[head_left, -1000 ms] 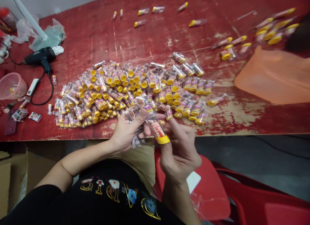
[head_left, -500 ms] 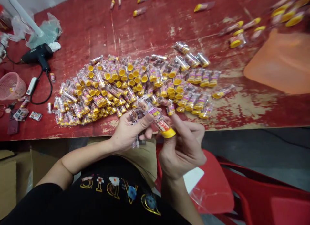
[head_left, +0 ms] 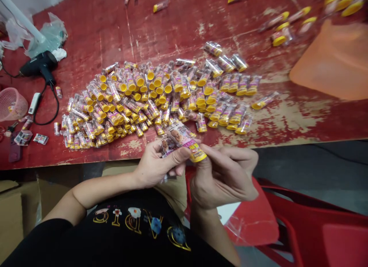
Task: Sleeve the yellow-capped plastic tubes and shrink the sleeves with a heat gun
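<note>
My left hand [head_left: 153,163] is closed around several printed clear plastic sleeves [head_left: 167,145], its thumb lying over the top one. That top sleeve [head_left: 181,135] carries a brown picture, purple lettering and a yellow end. Thumb and index finger of my right hand [head_left: 225,178] pinch this yellow end. The sleeve looks fairly flat here; whether anything is inside it I cannot tell. Just beyond both hands, on the red table [head_left: 94,40], lies a large pile of small wrapped tubes [head_left: 126,109] with yellow ends.
A black heat gun [head_left: 40,65] lies on the left, its cable curling near a pink basket [head_left: 13,104]. An orange plastic piece [head_left: 330,63] covers the table's right side. More wrapped tubes [head_left: 283,33] lie beyond it. Red chairs [head_left: 304,228] stand at lower right.
The sleeve's yellow end looked rounder before and is flatter now. My right hand has shifted slightly to the right, still pinching that end. The camera view has moved a little.
</note>
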{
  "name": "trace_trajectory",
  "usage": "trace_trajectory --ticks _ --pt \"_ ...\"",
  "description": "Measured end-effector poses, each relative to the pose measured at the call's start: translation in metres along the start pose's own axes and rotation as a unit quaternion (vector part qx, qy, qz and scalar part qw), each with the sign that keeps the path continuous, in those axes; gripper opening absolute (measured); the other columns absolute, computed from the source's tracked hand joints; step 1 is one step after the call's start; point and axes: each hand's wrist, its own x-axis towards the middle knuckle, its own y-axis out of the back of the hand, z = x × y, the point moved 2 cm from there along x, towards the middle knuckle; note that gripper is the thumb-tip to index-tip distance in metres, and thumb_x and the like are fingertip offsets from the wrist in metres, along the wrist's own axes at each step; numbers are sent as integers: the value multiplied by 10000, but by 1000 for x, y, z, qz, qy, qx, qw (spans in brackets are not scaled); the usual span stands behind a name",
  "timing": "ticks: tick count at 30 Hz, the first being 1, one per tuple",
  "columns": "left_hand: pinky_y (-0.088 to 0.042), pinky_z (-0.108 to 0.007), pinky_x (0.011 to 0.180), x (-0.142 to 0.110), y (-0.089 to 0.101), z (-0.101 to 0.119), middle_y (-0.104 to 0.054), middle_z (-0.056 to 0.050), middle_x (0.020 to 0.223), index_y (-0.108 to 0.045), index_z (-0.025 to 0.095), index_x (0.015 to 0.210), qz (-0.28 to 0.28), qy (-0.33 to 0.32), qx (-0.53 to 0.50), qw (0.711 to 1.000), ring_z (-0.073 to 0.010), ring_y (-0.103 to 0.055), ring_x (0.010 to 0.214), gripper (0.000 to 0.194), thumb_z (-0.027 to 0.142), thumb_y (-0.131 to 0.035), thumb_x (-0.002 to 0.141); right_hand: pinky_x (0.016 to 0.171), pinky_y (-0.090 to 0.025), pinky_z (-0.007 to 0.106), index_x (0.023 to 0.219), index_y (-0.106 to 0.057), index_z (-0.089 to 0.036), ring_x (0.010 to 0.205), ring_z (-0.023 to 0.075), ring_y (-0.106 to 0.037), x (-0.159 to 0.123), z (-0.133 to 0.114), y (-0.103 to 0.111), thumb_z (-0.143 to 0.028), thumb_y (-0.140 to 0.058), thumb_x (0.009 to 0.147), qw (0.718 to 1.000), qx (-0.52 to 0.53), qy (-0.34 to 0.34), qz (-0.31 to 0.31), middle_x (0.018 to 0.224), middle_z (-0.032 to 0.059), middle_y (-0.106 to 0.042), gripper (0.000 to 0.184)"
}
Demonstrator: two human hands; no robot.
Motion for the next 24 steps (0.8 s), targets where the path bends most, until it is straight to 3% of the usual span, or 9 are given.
trace_trajectory --ticks 6,16,18,20,22,24 --pt "-300 -187 420 3 -1 5 -539 59 495 -653 141 796 5 1 4 1000 -34 -427 406 529 639 -831 782 656 -479 276 1140 -820 -388 748 112 -574 5 2 -1 -108 -832 833 999 8 29 15 851 2 -584 416" --pt "-284 -194 424 8 -1 5 -541 75 494 -628 154 834 24 0 0 1000 -35 -431 401 543 634 -864 742 635 -497 292 1072 -833 -336 732 130 -593 5 9 0 -133 -842 816 996 2 79 40 844 7 -580 327" --pt "-284 -196 428 11 2 10 -541 74 495 -628 154 825 31 1 13 999 -38 -436 407 559 651 -863 728 676 -531 314 1102 -824 -316 783 152 -628 10 12 3 -165 -804 855 998 7 54 1 902 26 -619 290" --pt "-289 -199 434 14 6 18 -536 74 496 -629 155 812 24 -6 37 999 -42 -441 418 547 633 -880 716 749 -569 346 1187 -795 -291 890 186 -665 20 16 5 -267 -718 937 997 36 -15 -66 1033 64 -658 263" --pt "-305 -199 446 17 9 23 -555 69 532 -649 152 830 -6 -3 71 997 -41 -449 436 518 588 -902 709 840 -581 365 1247 -765 -271 1010 209 -673 35 20 6 -374 -610 1007 978 82 -88 -169 1133 90 -671 304" --pt "-331 -197 457 19 11 24 -589 56 584 -671 143 855 -43 21 99 994 -39 -461 454 503 554 -917 700 897 -572 348 1173 -780 -256 1072 209 -668 48 22 5 -443 -599 1012 943 120 -125 -284 1131 87 -690 305"
